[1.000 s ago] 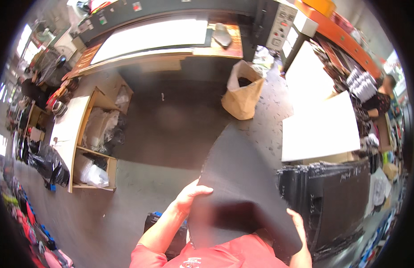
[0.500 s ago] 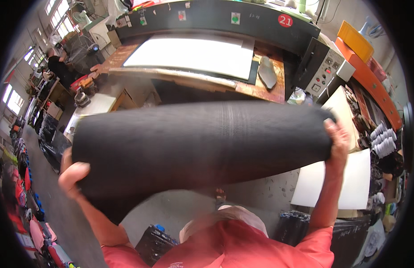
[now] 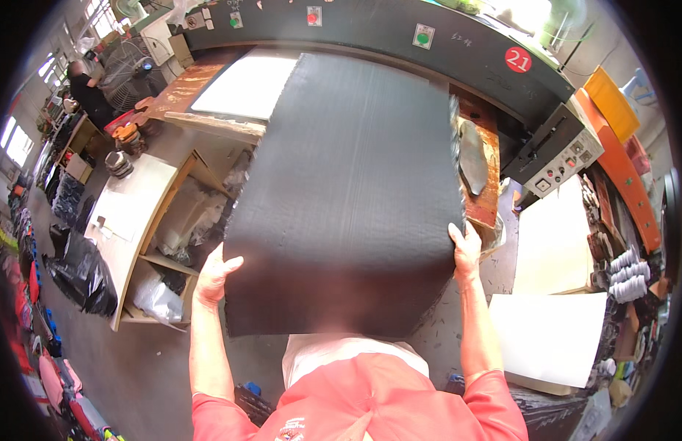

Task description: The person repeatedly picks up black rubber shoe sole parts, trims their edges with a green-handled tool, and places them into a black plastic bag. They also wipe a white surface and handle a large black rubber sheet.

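A large black sheet of flexible material (image 3: 348,169) stretches from in front of my body up onto the machine bed. Its far end lies over a white sheet (image 3: 249,84), which shows at the left. My left hand (image 3: 217,273) grips the black sheet's left edge, thumb on top. On the opposite edge my right hand (image 3: 466,248) pinches it the same way. The near part hangs down toward my waist. Just right of the sheet, a grey sole-shaped piece (image 3: 472,158) lies on the worn wooden board (image 3: 490,198).
A dark machine beam (image 3: 370,33) spans the back, with a control box (image 3: 558,154) at right. White sheets (image 3: 550,338) lie at lower right. On the left stand a wooden cabinet (image 3: 138,198) with plastic bags inside and a fan (image 3: 131,77); a person (image 3: 91,92) is beyond.
The black sheet has swung from lying crosswise in the air to lengthwise, its far end now on the machine bed. My hands have come closer together, still holding its edges.
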Available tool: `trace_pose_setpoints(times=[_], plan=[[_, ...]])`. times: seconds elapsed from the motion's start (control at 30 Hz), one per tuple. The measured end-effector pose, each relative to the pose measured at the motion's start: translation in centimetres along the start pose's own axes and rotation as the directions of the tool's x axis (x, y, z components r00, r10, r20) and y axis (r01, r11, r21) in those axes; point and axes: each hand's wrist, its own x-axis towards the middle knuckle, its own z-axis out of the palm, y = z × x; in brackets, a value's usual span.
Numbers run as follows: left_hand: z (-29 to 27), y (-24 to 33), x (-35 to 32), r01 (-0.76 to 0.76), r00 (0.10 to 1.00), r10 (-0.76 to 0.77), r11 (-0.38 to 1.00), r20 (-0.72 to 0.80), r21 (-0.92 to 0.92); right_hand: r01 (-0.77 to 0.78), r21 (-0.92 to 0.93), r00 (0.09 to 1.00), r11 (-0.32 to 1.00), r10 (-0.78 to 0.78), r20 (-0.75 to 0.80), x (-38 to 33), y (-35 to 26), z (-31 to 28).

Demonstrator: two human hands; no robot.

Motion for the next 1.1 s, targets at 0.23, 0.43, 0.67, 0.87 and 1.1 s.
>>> trace_pose_setpoints(times=[0.23,0.43,0.67,0.87,1.1], plan=[[-5.3,0.0,9.6,-0.008,0.993,0.007,1.000,0.121,0.005,-0.083,0.044,0.975,0.996,0.091,-0.204,1.6,4.8,4.5],[-10.1,7.1,22.8,0.036,0.982,-0.044,0.998,0.186,0.044,-0.030,-0.400,0.968,0.916,-0.073,-0.239,12.7,1.5,11.5],[-10.7,8.4,45.4,-0.163,0.978,0.206,0.730,0.014,0.663,-0.260,-0.607,0.955,0.751,0.109,-0.274,29.0,-0.3,18.0],[-12.7,7.1,46.6,-0.139,0.966,0.257,0.571,-0.015,0.809,-0.260,-0.383,0.943,0.887,0.147,-0.300,20.2,2.6,20.9],[-6.8,4.6,57.9,-0.262,0.839,0.528,0.185,0.129,0.947,-0.223,-0.867,0.962,0.446,-0.043,-0.269,34.9,3.2,19.9]])
